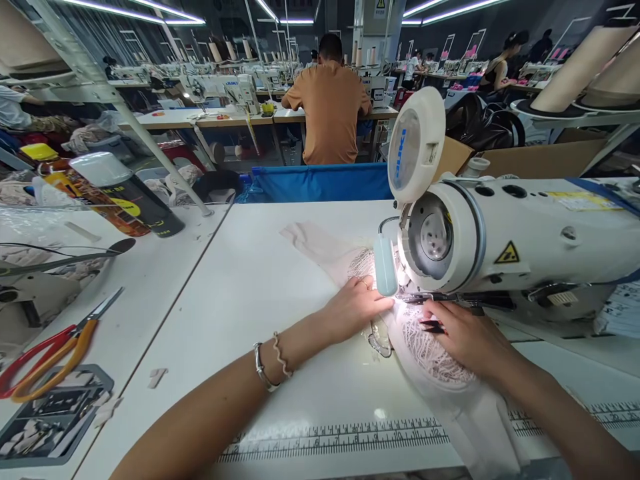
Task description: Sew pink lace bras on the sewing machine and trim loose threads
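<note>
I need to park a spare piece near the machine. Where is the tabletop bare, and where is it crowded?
Bare: the white table left of the fabric, up to the seam beside the scissors, and the strip between the left hand and the printed ruler. Crowded: under the sewing machine, where the right hand presses lace.

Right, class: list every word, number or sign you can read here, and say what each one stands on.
"JUKI": blue letters on the round white panel of the sewing machine.
"JUKI": on a farther sewing machine, small.
Yellow warning triangle: a sign on the machine body.
Ruler along the table edge: numbers too small to read.
Black spray can: print blurred.
Yellow label on the machine top: unreadable.
</note>
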The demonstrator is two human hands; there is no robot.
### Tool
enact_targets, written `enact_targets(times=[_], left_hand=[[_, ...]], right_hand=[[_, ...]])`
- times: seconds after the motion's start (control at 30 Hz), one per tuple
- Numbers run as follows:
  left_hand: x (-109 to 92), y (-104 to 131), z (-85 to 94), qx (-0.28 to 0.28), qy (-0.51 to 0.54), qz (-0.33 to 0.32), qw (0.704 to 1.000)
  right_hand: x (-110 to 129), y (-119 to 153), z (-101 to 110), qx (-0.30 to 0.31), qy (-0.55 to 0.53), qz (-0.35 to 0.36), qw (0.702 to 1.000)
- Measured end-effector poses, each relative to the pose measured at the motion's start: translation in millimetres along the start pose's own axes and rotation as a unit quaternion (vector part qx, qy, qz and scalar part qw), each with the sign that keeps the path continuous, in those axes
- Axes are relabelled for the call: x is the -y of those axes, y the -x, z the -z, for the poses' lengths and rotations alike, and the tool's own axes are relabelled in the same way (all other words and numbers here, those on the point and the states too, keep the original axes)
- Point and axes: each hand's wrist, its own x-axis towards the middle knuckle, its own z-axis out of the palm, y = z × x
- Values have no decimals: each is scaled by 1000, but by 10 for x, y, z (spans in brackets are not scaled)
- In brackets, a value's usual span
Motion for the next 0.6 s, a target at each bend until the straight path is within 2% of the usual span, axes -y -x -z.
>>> enact_targets(times=[0.13, 0.23, 0.37, 0.5, 0.6], left_hand=[[27, -3, -45, 8, -8, 3, 1000], [-47, -5, -35, 11, -21, 20, 1000], [-380, -13, 26, 9, -23, 50, 998], [-755, 18, 32, 14, -33, 77, 996], [-882, 63, -38, -4, -94, 83, 992]], right_hand=[[35, -60, -13, -33, 9, -62, 998], [45, -105, -31, -39, 6, -84, 996], [46, -139, -58, -12, -47, -89, 995], [26, -133, -128, -59, -67, -88, 992], [-7, -117, -210, -74, -54, -106, 990]])
